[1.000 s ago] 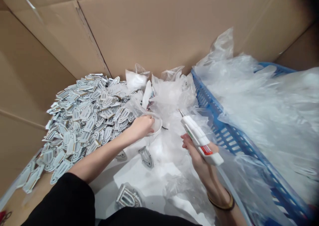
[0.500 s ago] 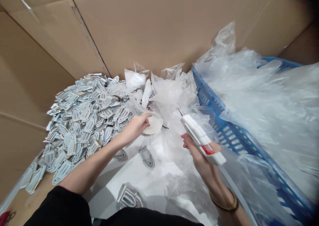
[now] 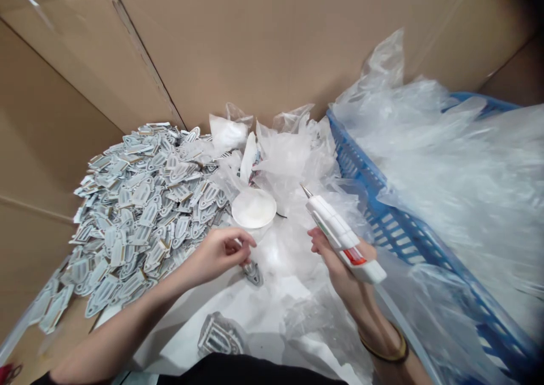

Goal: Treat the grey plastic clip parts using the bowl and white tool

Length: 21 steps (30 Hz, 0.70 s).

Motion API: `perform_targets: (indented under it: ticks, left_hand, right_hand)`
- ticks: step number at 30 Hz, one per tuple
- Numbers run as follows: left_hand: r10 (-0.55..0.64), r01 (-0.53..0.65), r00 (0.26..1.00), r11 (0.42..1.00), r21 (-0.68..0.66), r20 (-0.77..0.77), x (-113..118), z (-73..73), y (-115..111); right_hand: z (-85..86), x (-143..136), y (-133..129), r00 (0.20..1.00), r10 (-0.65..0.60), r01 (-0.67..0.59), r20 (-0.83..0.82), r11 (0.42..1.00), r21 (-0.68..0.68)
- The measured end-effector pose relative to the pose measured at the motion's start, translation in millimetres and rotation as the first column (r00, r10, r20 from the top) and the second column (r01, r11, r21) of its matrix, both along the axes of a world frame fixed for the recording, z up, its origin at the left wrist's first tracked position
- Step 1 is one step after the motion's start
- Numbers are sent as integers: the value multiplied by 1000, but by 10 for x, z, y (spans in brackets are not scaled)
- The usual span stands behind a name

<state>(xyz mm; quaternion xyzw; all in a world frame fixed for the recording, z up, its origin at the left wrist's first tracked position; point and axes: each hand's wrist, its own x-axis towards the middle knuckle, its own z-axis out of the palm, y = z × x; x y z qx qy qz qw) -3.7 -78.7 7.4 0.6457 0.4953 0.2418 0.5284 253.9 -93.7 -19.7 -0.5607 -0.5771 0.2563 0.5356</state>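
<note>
My right hand (image 3: 342, 266) is wrapped around a white hand-held tool (image 3: 334, 223) with a pointed metal tip and a red-orange part on its side. The tip points up and left, over crumpled clear plastic. My left hand (image 3: 227, 252) is just in front of a round white dish (image 3: 274, 210), its fingers curled in a pinch. Anything between those fingertips is hidden or too small to name. Partly under this hand lies a small grey shield-shaped piece (image 3: 254, 274). Nearer my body, a similar piece (image 3: 221, 334) rests on the white surface.
A large heap of grey shield-shaped pieces (image 3: 144, 204) covers the left side. Clear plastic bags (image 3: 284, 153) crowd the back middle. On the right stands a blue slatted basket (image 3: 395, 226) full of plastic film (image 3: 467, 175). Cardboard walls (image 3: 255, 45) enclose the back and left.
My left hand has drawn back from the dish toward me and now hovers by the grey piece in front of it. My right hand and the tool have barely moved.
</note>
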Motion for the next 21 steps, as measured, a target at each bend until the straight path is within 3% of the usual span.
perform_targets:
  ticks: [3, 8, 14, 21]
  left_hand:
    - [0, -4, 993, 999, -36, -119, -80, -112, -82]
    - [-78, 123, 953, 983, 138, -294, -133, -235, -3]
    - [-109, 282, 892, 893, 350, -439, -158, -365, 3]
    - [-260, 572, 721, 746, 340, -643, -206, -296, -10]
  right_hand:
    - [17, -10, -5, 1000, 4, -4, 9, 1000, -7]
    - [35, -25, 5, 999, -3, 2, 33, 1000, 24]
    - [37, -54, 7, 997, -65, 64, 31, 998, 25]
    - [24, -40, 17, 998, -27, 24, 50, 998, 58]
